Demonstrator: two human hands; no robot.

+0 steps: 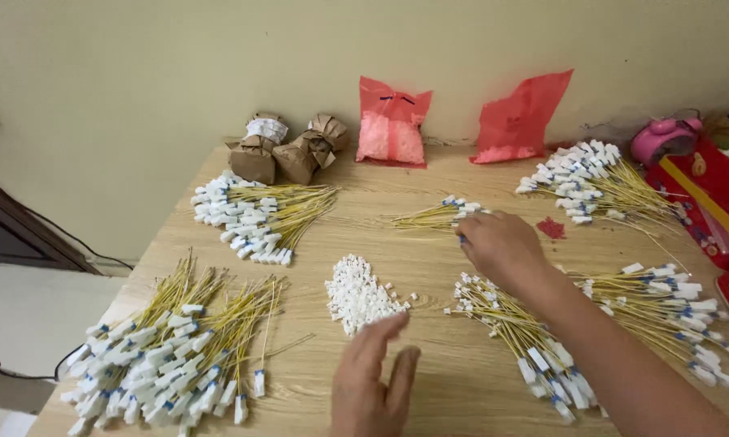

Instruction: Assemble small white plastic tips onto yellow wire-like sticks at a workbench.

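Crowding wooden table [429, 243], beige wall [219, 65]

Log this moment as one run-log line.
left hand: open, flat beside white clip pile | right hand: pinching small wire bundle | surface: wooden table

Yellow wires [275, 212] w/ white-blue connectors [219, 206], red bags [391, 121], tan wood table [445, 372].

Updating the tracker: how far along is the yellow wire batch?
Looks done: bundles of thin yellow wires with white connectors, front left and back left. In hand: right hand touches the small centre bundle; left hand hovers open beside the pile of loose white plastic connectors, which remains.
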